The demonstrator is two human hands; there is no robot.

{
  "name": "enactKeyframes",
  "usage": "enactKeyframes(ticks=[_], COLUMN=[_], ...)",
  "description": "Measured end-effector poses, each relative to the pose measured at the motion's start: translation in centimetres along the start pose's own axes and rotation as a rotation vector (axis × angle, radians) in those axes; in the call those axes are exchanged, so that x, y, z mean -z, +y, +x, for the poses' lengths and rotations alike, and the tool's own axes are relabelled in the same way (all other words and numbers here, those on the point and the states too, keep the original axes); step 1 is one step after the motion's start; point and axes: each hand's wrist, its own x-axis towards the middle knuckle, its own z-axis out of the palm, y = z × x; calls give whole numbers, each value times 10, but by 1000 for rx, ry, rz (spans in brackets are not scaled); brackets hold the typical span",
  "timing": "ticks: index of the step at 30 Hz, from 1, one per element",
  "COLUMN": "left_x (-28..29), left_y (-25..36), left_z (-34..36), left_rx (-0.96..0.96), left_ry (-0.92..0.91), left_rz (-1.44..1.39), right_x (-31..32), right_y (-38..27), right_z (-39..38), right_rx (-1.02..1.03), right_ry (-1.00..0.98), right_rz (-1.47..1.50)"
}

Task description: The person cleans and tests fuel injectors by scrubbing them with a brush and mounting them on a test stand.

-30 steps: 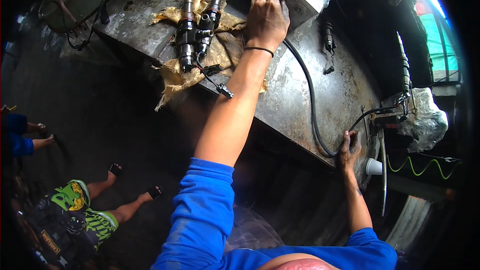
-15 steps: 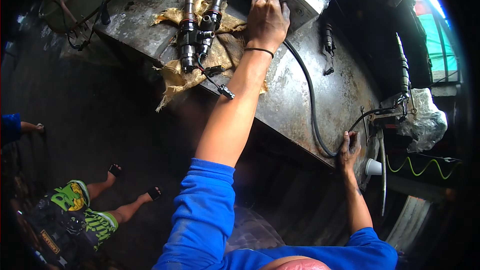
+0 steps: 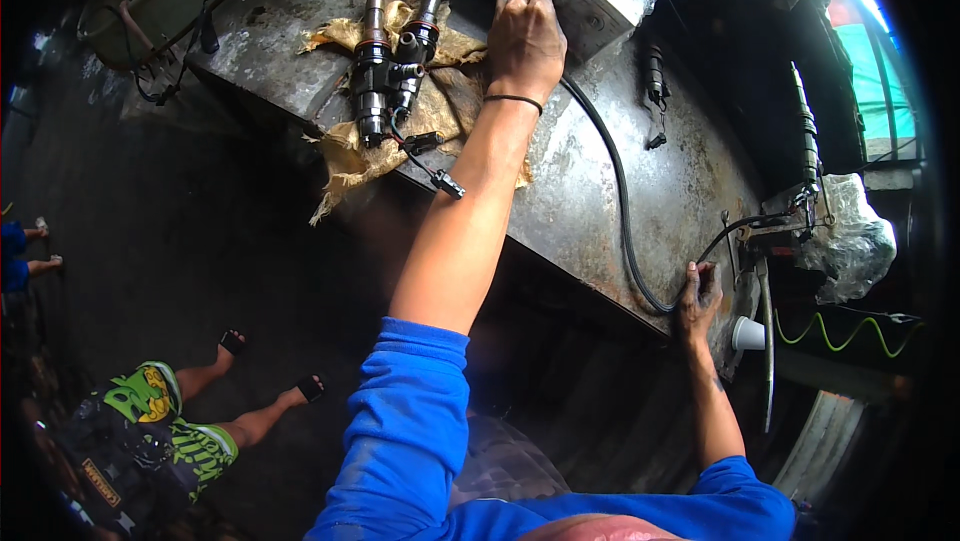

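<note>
My left hand (image 3: 526, 39) reaches to the front panel of a silver metal box (image 3: 585, 16) with a small blue display. Its fingers are curled against the panel, and what they grip is hidden behind them. A thick black cable (image 3: 618, 166) comes from beside the box, curves over the metal bench (image 3: 575, 206) and passes into my right hand (image 3: 700, 301). That hand is closed round the cable at the bench's right edge. Beyond it, the cable continues to an upright fuel injector (image 3: 806, 136) mounted at the bench's right end.
Two more injectors (image 3: 374, 71) lie on a tan rag (image 3: 345, 166), with a loose connector (image 3: 447, 184) by my left forearm. A small black part (image 3: 656, 81) lies on the bench. A white cup (image 3: 747, 334) is near my right hand. A person's legs (image 3: 265, 411) show at lower left.
My left hand has shifted slightly left along the box's panel, fingers still curled. My right hand keeps its place on the cable. At the far left edge, another person's limbs have moved.
</note>
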Motion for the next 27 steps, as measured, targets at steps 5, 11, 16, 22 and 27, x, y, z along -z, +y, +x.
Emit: enactKeyframes(ticks=[5, 11, 16, 22, 27], left_x=[7, 10, 7, 3, 6], left_y=[4, 15, 7, 8, 8], left_z=[-1, 2, 3, 2, 2], left_rx=[-23, 8, -25, -65, -36], left_ry=[-2, 12, 13, 68, 20], left_rz=[5, -17, -34, -60, -50], right_x=[1, 1, -1, 0, 1], right_y=[-2, 0, -7, -5, -6], right_z=[0, -1, 0, 0, 0], right_rx=[-26, 4, 1, -16, -19], right_ry=[-5, 3, -1, -2, -1], right_rz=[-11, -15, -14, 12, -2])
